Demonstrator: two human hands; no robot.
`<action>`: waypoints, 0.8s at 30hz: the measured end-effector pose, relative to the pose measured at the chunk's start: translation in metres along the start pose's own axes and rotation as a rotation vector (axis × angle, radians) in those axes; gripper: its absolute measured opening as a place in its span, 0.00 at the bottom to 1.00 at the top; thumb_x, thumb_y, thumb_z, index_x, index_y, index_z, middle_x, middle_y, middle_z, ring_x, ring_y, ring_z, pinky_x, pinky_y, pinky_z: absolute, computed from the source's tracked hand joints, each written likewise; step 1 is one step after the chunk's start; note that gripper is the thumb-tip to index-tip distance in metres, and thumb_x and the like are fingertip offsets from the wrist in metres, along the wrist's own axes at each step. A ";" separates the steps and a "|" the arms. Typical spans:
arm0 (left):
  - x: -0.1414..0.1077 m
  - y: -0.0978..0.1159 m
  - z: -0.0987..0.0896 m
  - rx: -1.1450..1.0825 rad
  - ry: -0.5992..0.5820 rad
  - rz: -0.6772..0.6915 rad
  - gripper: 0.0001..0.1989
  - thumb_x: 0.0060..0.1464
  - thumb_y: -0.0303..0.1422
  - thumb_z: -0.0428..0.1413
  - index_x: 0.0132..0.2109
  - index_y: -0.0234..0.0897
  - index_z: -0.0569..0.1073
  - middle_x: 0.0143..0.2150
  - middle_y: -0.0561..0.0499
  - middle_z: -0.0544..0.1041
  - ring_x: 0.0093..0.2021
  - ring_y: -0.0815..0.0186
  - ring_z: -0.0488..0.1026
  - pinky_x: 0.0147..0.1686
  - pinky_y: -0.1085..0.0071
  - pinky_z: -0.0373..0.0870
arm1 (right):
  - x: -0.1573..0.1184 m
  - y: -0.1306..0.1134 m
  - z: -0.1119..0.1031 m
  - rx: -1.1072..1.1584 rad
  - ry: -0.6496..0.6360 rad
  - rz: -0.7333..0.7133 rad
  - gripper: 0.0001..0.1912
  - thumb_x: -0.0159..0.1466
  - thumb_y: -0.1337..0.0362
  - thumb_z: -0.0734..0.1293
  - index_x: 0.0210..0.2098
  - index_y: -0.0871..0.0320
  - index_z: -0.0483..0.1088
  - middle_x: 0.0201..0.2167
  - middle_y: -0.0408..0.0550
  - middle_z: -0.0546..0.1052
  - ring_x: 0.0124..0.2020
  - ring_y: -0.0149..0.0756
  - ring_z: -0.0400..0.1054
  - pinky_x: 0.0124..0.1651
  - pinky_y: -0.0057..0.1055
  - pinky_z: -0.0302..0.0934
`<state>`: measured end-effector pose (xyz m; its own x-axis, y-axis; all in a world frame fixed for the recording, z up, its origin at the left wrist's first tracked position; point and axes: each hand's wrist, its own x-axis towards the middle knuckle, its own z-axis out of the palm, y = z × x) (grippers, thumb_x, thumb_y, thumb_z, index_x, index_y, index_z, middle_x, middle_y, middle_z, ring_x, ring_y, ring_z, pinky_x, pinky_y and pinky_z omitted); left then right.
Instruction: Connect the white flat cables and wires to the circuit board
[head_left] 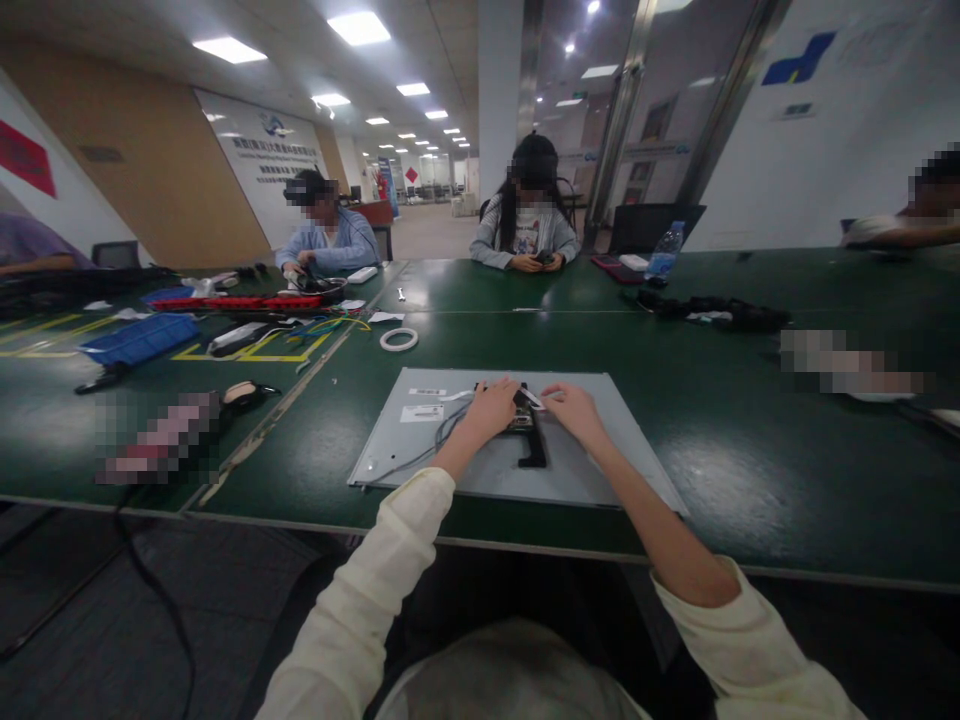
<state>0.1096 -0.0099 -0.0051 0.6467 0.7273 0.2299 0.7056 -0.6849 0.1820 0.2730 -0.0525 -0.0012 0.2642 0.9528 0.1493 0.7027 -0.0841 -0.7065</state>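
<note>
A light grey flat panel (585,440) lies on the green table in front of me. Near its middle is a black bracket (534,447) with a small circuit board (519,420) in it. My left hand (495,402) rests over the upper left part of the bracket, its fingers partly hidden. With closed fingertips, my right hand (571,405) holds the end of a white strip (532,398) just right of the bracket. Grey cables (412,462) run across the panel's left side, near white labels (422,413).
Beyond the panel lies a white tape ring (399,340). At the left are a blue tray (141,340), red strips (232,302) and cables. A bottle (664,252) stands at the back right. People sit around the green table (720,430).
</note>
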 end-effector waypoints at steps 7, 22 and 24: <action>-0.002 -0.002 -0.001 0.018 -0.019 0.041 0.21 0.56 0.27 0.39 0.56 0.35 0.60 0.59 0.41 0.62 0.60 0.60 0.55 0.58 0.53 0.48 | 0.001 0.006 0.006 -0.153 0.000 -0.039 0.09 0.57 0.64 0.61 0.36 0.58 0.70 0.28 0.46 0.76 0.32 0.33 0.69 0.33 0.25 0.56; -0.002 -0.002 0.000 0.049 -0.017 0.035 0.23 0.55 0.27 0.39 0.58 0.29 0.55 0.57 0.38 0.65 0.58 0.60 0.58 0.58 0.56 0.47 | -0.016 -0.017 -0.001 -0.626 -0.095 -0.076 0.14 0.61 0.60 0.58 0.44 0.59 0.63 0.37 0.56 0.72 0.38 0.41 0.67 0.32 0.28 0.53; -0.002 -0.003 0.000 0.066 -0.018 0.041 0.22 0.56 0.27 0.39 0.57 0.29 0.56 0.55 0.39 0.66 0.57 0.60 0.60 0.57 0.57 0.48 | -0.017 -0.016 -0.004 -0.635 -0.103 -0.077 0.15 0.60 0.59 0.59 0.44 0.59 0.63 0.37 0.55 0.72 0.38 0.41 0.67 0.32 0.28 0.53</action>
<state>0.1067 -0.0094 -0.0063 0.6801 0.6998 0.2186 0.6956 -0.7101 0.1093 0.2600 -0.0690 0.0100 0.1550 0.9834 0.0939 0.9794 -0.1406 -0.1449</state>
